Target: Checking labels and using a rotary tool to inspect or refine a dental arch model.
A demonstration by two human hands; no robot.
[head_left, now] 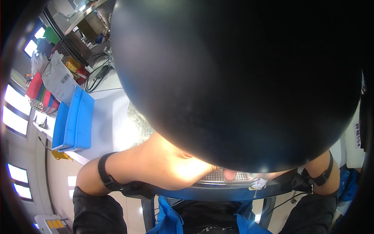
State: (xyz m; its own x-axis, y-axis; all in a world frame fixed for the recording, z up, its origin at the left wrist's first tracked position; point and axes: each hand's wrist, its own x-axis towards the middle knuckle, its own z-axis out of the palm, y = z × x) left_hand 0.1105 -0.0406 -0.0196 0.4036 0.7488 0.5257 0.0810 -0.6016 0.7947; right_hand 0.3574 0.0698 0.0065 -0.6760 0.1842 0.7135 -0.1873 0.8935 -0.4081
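Observation:
A large rounded black object [237, 85] fills the upper middle and right of the head view and covers most of my working area. My left hand [175, 167] reaches in under its lower edge, over a textured metal surface [206, 176]; its fingers are mostly hidden. One fingertip [230, 174] shows just below the black object, but I cannot tell what it presses on. Only a sliver of my right hand [274, 175] is visible on the right, beside a small white piece with a reddish mark [258, 183]. Whether either hand grips something is hidden.
A blue plastic bin [80, 121] stands on the white table [105, 117] at the left. Behind it are papers and bags [58, 76], with black cables [99, 74] farther back. Black straps [104, 171] circle both my wrists. A white container [354, 144] is at the far right.

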